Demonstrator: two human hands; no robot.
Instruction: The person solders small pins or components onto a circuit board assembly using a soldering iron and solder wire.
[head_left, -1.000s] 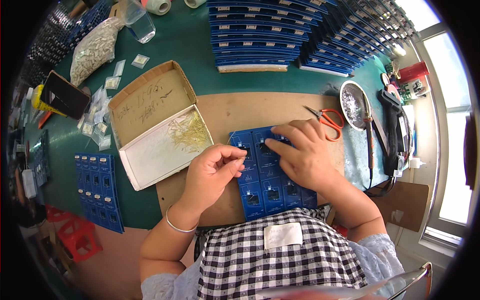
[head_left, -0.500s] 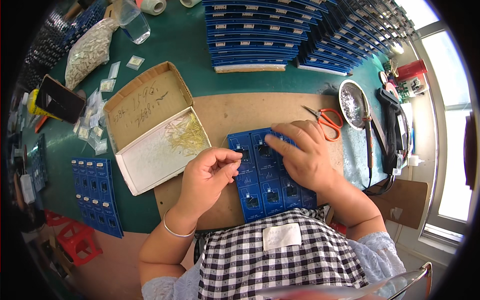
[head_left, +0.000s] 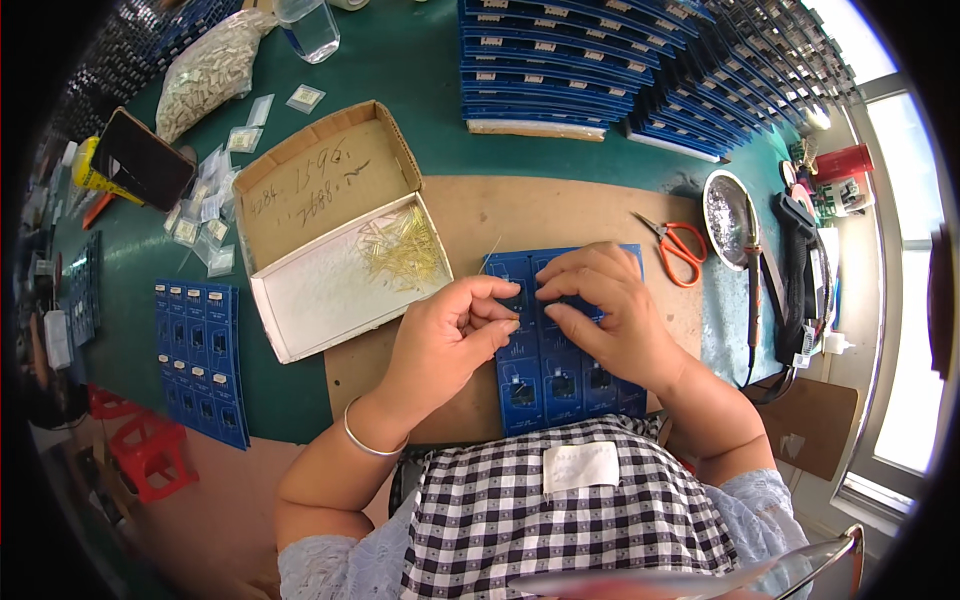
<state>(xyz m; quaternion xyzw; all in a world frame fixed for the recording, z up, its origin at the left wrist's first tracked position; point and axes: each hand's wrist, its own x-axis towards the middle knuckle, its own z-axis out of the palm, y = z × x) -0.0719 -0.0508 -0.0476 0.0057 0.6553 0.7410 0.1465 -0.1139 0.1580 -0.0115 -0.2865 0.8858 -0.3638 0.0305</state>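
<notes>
Mostly green bench, brown mat beneath blue board; window right.

left side: open cardboard box just beside the left hand
right side: scissors near the right hand
ahead: bare brown board

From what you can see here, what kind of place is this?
Probably a small electronics assembly bench. Both hands, the left hand and the right hand, work on a blue circuit board panel; stacks of blue boards fill the back, and a soldering iron lies nearby.
</notes>
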